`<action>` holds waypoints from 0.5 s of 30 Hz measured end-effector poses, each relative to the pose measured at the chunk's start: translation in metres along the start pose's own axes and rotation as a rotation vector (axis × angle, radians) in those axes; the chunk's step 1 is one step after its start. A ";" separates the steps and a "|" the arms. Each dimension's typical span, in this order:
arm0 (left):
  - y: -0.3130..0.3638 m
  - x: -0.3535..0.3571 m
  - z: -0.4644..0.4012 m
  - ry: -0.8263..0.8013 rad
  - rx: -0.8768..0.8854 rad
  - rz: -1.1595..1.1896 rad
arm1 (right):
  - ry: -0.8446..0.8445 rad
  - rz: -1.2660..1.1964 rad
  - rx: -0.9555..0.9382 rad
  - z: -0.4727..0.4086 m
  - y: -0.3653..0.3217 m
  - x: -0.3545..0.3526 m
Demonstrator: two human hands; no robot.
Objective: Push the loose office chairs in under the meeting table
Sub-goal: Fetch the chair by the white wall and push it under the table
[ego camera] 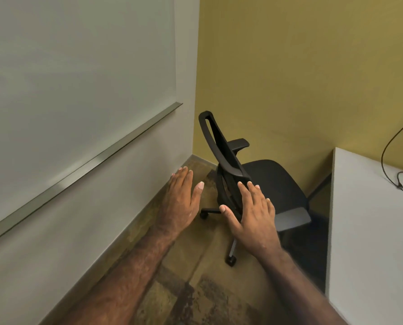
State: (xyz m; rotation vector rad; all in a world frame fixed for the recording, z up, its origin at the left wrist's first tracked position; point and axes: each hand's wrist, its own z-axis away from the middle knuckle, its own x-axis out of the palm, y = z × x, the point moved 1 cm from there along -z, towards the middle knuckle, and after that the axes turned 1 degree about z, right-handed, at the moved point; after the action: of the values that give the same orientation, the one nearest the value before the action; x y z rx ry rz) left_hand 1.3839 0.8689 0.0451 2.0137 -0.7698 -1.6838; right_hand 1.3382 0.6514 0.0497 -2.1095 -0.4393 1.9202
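One black chair [261,174] between whiteboard wall [137,184] and white table [369,231].

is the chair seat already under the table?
No: the chair seat sits out on the carpet beside the table edge, fully visible.

The chair [261,179] stands in the corner, left of the table [372,231], with a cable [393,146] on the table.

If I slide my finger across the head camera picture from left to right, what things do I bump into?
Whiteboard → left hand → black office chair → white meeting table → black cable.
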 end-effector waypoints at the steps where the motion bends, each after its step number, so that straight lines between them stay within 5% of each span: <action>1: -0.005 -0.001 -0.017 -0.017 -0.001 0.014 | -0.001 -0.008 0.012 -0.014 -0.004 0.001; 15: -0.025 0.015 -0.169 -0.072 0.175 -0.044 | 0.036 0.065 0.050 -0.156 -0.025 0.016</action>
State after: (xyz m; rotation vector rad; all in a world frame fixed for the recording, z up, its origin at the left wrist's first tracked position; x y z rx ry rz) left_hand 1.5550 0.8715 0.0498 2.1087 -0.9335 -1.7777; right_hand 1.4937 0.6830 0.0597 -2.1475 -0.3161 1.9038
